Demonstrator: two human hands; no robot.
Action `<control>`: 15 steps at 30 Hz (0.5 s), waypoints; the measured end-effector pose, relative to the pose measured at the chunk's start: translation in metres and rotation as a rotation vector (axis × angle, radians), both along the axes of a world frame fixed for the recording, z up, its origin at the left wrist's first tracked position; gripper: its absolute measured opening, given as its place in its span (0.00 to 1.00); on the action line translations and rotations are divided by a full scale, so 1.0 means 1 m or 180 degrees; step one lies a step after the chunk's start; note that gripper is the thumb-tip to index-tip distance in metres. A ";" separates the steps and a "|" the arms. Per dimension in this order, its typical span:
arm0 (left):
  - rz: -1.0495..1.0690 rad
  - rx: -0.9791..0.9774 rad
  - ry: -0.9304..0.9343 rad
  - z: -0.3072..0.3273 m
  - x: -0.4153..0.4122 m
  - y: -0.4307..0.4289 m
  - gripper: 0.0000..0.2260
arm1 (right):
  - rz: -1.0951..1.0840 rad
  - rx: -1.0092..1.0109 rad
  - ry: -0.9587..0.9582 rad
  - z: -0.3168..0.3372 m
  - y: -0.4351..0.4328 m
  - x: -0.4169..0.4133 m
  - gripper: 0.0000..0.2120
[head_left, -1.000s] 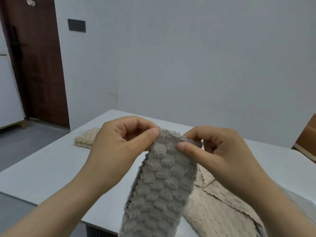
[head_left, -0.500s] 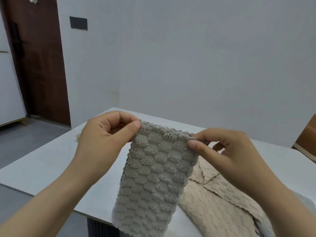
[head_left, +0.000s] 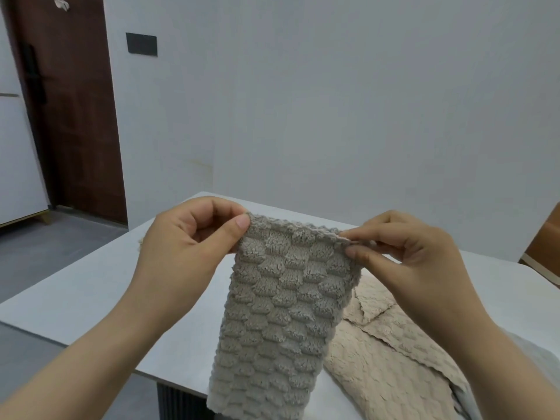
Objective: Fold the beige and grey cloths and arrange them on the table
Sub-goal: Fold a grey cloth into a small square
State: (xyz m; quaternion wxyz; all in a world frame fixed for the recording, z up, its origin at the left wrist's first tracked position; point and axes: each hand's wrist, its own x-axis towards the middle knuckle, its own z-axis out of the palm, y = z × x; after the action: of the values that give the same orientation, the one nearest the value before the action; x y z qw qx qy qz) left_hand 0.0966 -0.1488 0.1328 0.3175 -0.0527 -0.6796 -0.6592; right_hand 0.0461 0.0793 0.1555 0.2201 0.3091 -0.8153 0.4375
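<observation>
The top corners of the grey cloth (head_left: 278, 304) are pinched by the left hand (head_left: 188, 247) and right hand (head_left: 406, 259); it is held above the table (head_left: 91, 286). Folding appears underway. Next, it should be laid flat beside the beige cloth (head_left: 385, 359).

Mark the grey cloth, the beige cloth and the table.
grey cloth (head_left: 281, 313): head view, middle of the hanging panel.
beige cloth (head_left: 391, 359): head view, the part lying on the table beside the grey one.
table (head_left: 85, 295): head view, bare top at left.
</observation>
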 end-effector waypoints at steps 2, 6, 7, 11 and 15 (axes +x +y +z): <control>0.0027 -0.0040 0.0008 -0.001 0.000 0.000 0.04 | -0.0082 -0.0001 -0.0071 -0.001 0.000 -0.002 0.12; 0.0112 -0.0165 -0.0001 -0.005 0.001 -0.001 0.04 | 0.0074 -0.0022 -0.0542 -0.001 0.003 -0.002 0.17; 0.0133 -0.0206 -0.0026 -0.006 0.001 -0.001 0.04 | 0.0078 0.0080 -0.0620 0.000 0.003 -0.001 0.16; 0.0109 -0.0377 -0.0085 -0.006 0.003 0.006 0.01 | 0.0128 0.0501 -0.0713 0.001 -0.004 0.001 0.15; -0.0008 -0.0529 -0.0033 -0.005 0.006 0.013 0.04 | 0.0343 0.0592 -0.0638 0.001 -0.020 0.005 0.17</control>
State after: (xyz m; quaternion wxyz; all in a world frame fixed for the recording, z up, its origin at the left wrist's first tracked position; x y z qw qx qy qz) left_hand 0.1026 -0.1356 0.1280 0.3078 -0.0763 -0.7335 -0.6011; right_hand 0.0512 0.0592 0.1565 0.0842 0.3262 -0.8524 0.3998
